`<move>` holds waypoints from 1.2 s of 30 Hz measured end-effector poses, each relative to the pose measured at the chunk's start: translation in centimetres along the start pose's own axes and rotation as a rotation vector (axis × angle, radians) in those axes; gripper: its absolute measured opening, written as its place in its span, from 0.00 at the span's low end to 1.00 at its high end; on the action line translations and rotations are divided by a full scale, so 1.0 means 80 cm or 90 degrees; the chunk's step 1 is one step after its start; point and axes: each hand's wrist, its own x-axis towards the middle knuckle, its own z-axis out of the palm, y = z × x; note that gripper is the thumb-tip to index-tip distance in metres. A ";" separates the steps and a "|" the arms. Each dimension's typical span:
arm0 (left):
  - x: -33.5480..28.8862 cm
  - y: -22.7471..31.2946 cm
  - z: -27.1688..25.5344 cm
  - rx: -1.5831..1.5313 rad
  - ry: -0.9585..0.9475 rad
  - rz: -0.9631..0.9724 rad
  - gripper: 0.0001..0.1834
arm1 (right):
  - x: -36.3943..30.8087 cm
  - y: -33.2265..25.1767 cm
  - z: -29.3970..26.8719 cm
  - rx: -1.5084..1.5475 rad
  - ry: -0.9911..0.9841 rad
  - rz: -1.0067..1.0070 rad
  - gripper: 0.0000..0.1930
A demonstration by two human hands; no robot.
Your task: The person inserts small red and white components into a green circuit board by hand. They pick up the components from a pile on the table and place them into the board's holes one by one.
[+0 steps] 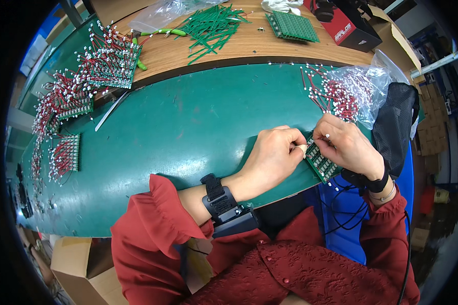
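Between my two hands lies a green circuit board panel (324, 168) with rows of small white parts, at the table's near edge. My left hand (277, 152) is closed at the panel's left side, thumb and forefinger pinched; what they grip is too small to make out. Over the panel's upper right part, my right hand (350, 145) is closed in a pinch. A tiny white connector (327, 135) shows by its fingers, but the rest of what it holds is hidden. Just beyond it, red wires with white connectors (341, 96) spill from a clear plastic bag (374, 91).
Wired boards (112, 66) crowd the far left, with a smaller wired board (66, 155) nearer. A thin metal strip (111, 111) lies beside them. Green strips (211, 28), green-handled pliers (170, 32) and stacked bare panels (292, 26) rest on the wooden shelf. A black mesh bag (398, 119) is at right.
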 end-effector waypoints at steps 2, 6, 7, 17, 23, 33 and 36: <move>0.000 0.001 0.000 0.003 0.002 0.002 0.05 | -0.001 -0.003 0.000 -0.013 0.000 -0.008 0.07; 0.001 0.004 0.000 0.002 0.002 -0.008 0.05 | 0.002 -0.007 0.003 -0.078 -0.019 -0.023 0.08; 0.001 0.004 0.000 0.000 0.002 -0.011 0.05 | 0.003 -0.008 0.003 -0.097 -0.021 -0.027 0.08; -0.001 0.002 -0.001 0.043 0.019 0.031 0.05 | -0.004 -0.032 0.023 -0.372 -0.036 -0.067 0.05; -0.001 -0.003 -0.001 -0.004 -0.005 0.001 0.03 | -0.009 -0.006 0.000 -0.112 0.041 -0.050 0.05; -0.002 -0.002 -0.003 -0.003 -0.008 0.025 0.02 | -0.043 0.049 -0.008 -0.196 0.054 0.025 0.22; -0.003 -0.005 0.000 -0.001 -0.007 0.022 0.03 | -0.064 0.050 -0.015 -0.124 0.134 0.070 0.20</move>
